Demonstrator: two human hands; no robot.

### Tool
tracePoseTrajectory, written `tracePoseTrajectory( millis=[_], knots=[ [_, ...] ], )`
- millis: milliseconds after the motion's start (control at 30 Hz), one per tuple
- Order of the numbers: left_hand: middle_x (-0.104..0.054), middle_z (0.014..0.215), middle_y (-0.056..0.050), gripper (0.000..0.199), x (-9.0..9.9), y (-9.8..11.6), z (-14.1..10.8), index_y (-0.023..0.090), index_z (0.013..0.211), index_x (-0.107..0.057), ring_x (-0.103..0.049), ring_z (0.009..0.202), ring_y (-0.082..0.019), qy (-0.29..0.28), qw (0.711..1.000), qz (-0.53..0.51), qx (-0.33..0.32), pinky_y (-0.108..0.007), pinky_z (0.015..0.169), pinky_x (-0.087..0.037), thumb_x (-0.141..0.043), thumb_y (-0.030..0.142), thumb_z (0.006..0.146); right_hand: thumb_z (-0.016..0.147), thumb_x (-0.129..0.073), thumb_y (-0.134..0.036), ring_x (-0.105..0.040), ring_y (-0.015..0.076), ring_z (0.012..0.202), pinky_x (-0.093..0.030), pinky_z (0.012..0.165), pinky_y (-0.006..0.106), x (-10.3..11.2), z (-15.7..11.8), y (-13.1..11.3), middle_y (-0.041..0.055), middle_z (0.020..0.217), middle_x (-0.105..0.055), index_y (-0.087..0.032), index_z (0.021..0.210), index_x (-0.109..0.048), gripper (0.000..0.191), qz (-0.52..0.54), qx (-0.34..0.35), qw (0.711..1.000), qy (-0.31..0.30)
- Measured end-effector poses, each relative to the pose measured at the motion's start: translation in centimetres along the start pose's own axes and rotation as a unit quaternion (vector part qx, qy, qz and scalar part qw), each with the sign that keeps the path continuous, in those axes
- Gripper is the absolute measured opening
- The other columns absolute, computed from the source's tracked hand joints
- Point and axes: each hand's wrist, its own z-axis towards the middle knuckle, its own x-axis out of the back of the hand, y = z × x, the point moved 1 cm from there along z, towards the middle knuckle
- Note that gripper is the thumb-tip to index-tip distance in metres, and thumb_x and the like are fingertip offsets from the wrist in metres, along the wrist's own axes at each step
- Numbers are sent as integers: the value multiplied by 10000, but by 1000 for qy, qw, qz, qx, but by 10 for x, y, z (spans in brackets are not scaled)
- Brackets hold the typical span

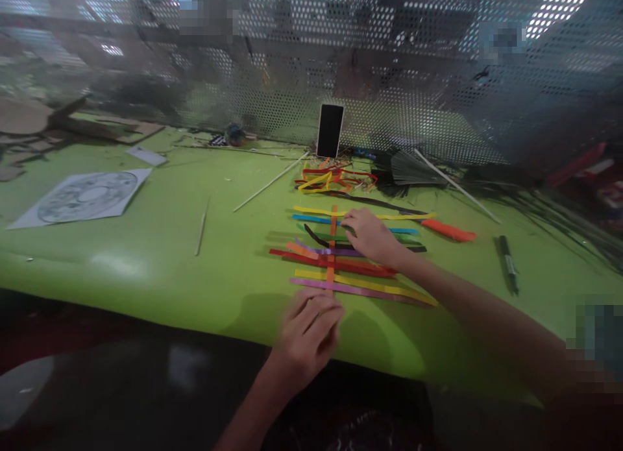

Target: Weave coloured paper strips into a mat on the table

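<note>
Several coloured paper-like strips lie crosswise over one upright orange strip (333, 229) on the green table. My left hand (311, 328), slightly blurred, is closed at the near end of the orange strip, its fingertips pinched over that end. My right hand (372, 233) reaches in from the right with fingers bent together above the blue strip (304, 219) and the green strip (399, 239); what its fingertips hold is hidden. Nearer me lie a red strip (287, 255), a yellow strip (363, 283) and a pink strip (311, 284). A black strip (316, 237) curls up at its left end.
A phone (329, 132) leans upright against the perforated metal screen (272, 74). Loose strips (324, 180) are heaped before it. An orange-handled tool (448, 230) and a black marker (509, 264) lie right. Thin sticks (270, 182) and a printed sheet (90, 195) lie left.
</note>
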Motion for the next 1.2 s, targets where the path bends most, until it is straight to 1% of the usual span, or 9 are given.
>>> tracePoseTrajectory(
  millis=[100, 167, 367, 567, 733, 867, 967, 1067, 1200],
  knots=[
    [-691, 954, -79, 286, -2, 1, -5, 153, 1103, -651, -615, 937, -215, 60, 998, -8, 4, -372, 820, -559, -628, -31, 885, 916, -550, -88, -604, 265, 1024, -464, 963, 409, -1, -3, -1, 135, 1098, -711, -138, 1035, -759, 246, 3, 0, 1000, -3],
    [-689, 942, -77, 287, -3, 1, -6, 158, 1092, -652, -616, 915, -210, 73, 997, -10, 8, -372, 805, -558, -629, -36, 881, 915, -547, -92, -604, 260, 1014, -467, 947, 400, 0, -6, -2, 126, 1081, -714, -149, 1024, -760, 246, 8, 1, 1000, -5],
    [-683, 938, -81, 241, -3, -1, -4, 151, 1060, -646, -600, 935, -216, 35, 999, -1, 11, -363, 803, -557, -615, -23, 896, 894, -570, -70, -615, 258, 1025, -471, 950, 391, 3, -12, -4, 117, 1093, -723, -148, 1028, -757, 243, 22, 9, 1000, -8],
    [-699, 1015, -99, 199, -8, -5, -4, 132, 1079, -659, -605, 1035, -250, -34, 997, 63, 24, -419, 898, -544, -584, 18, 933, 893, -606, -82, -631, 262, 1028, -480, 966, 421, 2, -11, -1, 120, 1089, -726, -160, 1007, -761, 207, 48, 18, 999, 0],
    [-715, 1135, -105, 204, -10, -3, 3, 147, 1107, -682, -599, 1134, -293, -39, 988, 139, 53, -488, 976, -497, -589, 61, 948, 886, -609, -77, -633, 247, 1045, -484, 970, 400, 1, -8, 5, 111, 1098, -725, -169, 1011, -758, 215, 69, 30, 997, -1],
    [-733, 1170, -92, 208, -13, -2, 15, 169, 1124, -690, -595, 1195, -299, -24, 981, 182, 62, -479, 995, -477, -580, 96, 963, 862, -572, -36, -641, 241, 1028, -485, 968, 394, -1, -5, 8, 103, 1082, -735, -170, 980, -757, 256, 76, 38, 996, -1],
    [-738, 1201, -88, 201, -19, -6, 21, 165, 1163, -680, -589, 1232, -307, -39, 976, 204, 67, -488, 1006, -467, -592, 159, 982, 839, -560, -17, -645, 240, 1023, -481, 973, 388, -2, -3, 10, 101, 1066, -741, -166, 968, -759, 280, 77, 38, 996, 1],
    [-734, 1229, -88, 223, -24, -11, 21, 172, 1204, -666, -585, 1246, -319, -54, 970, 227, 72, -502, 1008, -455, -602, 229, 997, 828, -556, -17, -650, 236, 1013, -484, 953, 372, -2, 0, 11, 89, 1042, -749, -171, 965, -764, 292, 79, 38, 996, -1],
    [-717, 1253, -99, 242, -26, -13, 20, 180, 1226, -656, -588, 1250, -311, -61, 964, 244, 81, -501, 1024, -435, -601, 268, 1006, 815, -544, -4, -656, 231, 1012, -481, 934, 347, -1, 1, 11, 84, 1040, -755, -176, 954, -771, 317, 79, 39, 996, -4]
  ],
)
